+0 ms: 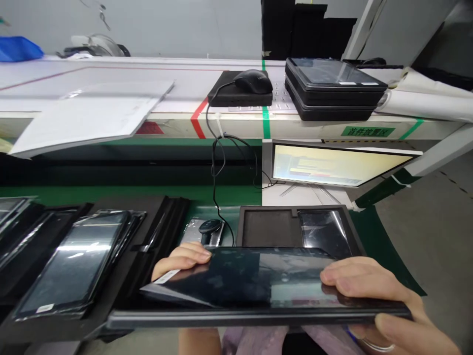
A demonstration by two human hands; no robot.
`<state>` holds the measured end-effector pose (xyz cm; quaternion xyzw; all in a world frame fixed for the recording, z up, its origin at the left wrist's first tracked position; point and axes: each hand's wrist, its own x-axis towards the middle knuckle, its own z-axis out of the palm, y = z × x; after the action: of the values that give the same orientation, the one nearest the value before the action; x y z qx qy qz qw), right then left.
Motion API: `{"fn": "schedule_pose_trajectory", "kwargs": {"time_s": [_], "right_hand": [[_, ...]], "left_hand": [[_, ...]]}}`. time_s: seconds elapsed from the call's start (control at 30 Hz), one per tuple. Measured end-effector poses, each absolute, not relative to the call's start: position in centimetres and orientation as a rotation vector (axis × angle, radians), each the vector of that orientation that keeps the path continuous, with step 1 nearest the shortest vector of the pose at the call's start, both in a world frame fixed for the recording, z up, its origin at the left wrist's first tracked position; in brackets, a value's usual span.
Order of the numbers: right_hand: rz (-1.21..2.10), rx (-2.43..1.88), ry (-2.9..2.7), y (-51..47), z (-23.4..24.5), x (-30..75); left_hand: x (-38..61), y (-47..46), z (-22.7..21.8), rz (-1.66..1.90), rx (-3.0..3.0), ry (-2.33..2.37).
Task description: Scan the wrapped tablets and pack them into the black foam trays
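Observation:
I hold a flat dark tablet [254, 286] level in front of me, its glossy screen facing up. My left hand [181, 261] grips its far left corner, fingers curled over the edge near a small white label. My right hand [373, 291] clamps the right end, fingers on top and thumb along the near edge. A film corner looks lifted at the tablet's left end.
A black foam tray [291, 227] with another screen lies just beyond the tablet. More tablets in trays [77, 261] sit at the left. A small scanner [210, 229] on a cable, a lit monitor [332, 165], a mouse [253, 81] and stacked tablets [328, 88] are behind.

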<state>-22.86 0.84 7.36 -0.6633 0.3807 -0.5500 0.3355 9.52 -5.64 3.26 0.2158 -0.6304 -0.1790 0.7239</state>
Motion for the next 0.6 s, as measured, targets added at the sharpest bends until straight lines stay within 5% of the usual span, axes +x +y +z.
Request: {"fn": "schedule_pose_trajectory", "kwargs": {"time_s": [0.33,0.6], "right_hand": [[-1.385,-2.385,0.653,-0.8,8.8,-25.0],[-1.686,-2.230,0.990,0.0,6.7,-23.2]], "left_hand": [[5.5,-3.9,4.3,-0.359,0.603,-1.150],[4.8,-3.4,4.3,-0.279,0.667,-1.219]]}}
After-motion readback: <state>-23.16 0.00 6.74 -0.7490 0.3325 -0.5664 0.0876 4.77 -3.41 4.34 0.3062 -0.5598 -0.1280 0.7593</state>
